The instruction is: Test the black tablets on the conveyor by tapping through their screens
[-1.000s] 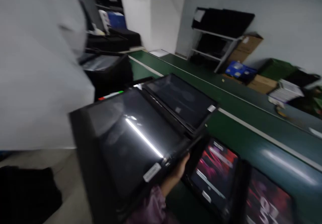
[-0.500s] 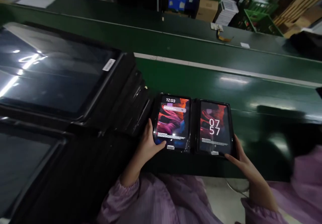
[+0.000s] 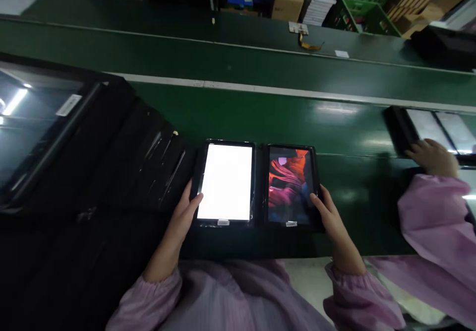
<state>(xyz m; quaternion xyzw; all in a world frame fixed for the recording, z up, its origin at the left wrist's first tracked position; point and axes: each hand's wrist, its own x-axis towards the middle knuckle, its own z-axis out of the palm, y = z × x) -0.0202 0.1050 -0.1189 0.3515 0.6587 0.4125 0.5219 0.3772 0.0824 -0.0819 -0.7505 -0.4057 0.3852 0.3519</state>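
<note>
Two black-framed tablets lie side by side at the front edge of the green bench, each with a small white label at its bottom edge. The left tablet [image 3: 225, 182] shows a plain white screen. My left hand [image 3: 183, 211] grips its left edge, thumb on the front and fingers partly hidden behind. On the right tablet [image 3: 289, 184] a red and purple picture is lit. Around its right edge my right hand [image 3: 330, 211] is closed, thumb on the frame.
To my left rise stacks of black trays with large dark screens [image 3: 40, 117]. A co-worker's hand [image 3: 433, 157] touches bright-screened devices [image 3: 439, 127] at the right. Across the green bench [image 3: 223, 107] lie an orange ribbon cable [image 3: 310, 46] and cartons [image 3: 287, 2].
The left screen has turned from a lock screen to plain white. The clock is gone from the right screen. My view has shifted right, and a co-worker's hand has come into it.
</note>
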